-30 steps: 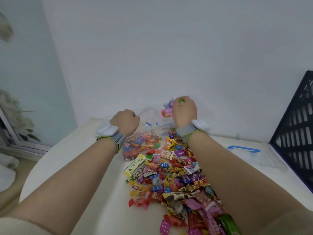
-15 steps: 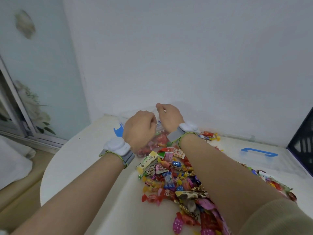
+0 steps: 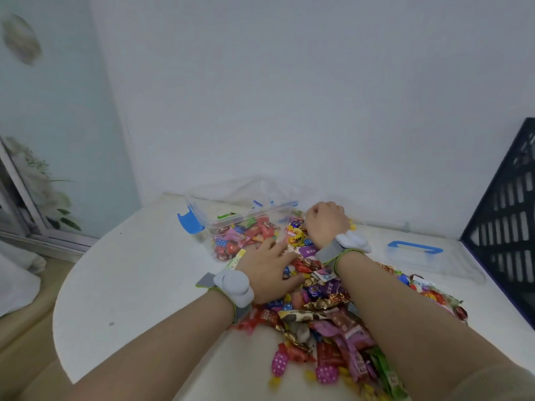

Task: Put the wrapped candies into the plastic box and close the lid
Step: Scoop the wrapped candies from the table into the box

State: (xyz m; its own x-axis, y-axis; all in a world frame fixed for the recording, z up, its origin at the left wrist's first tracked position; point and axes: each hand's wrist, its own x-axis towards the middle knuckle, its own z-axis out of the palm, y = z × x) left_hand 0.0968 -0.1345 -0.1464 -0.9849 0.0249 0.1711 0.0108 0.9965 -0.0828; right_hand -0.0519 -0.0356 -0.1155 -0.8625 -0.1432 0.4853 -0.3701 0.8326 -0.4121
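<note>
Open plastic box [image 3: 240, 224] near bench [image 3: 130, 279] far edge, left hand [image 3: 269, 270] spread flat on wrapped candies [image 3: 324, 308], right hand [image 3: 325, 224] fisted just beside box, contents unclear.

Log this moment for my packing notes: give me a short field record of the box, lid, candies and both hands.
box: clear plastic box, open, partly filled with candies, blue latch on its left end
lid: clear lid with blue handle, lying on the table to the right, apart from the box
candies: big loose pile on the table, near side of the box
left hand: fingers spread flat on the pile
right hand: closed in a fist beside the box; contents hidden
task state: filling unfinished, lid off
</note>
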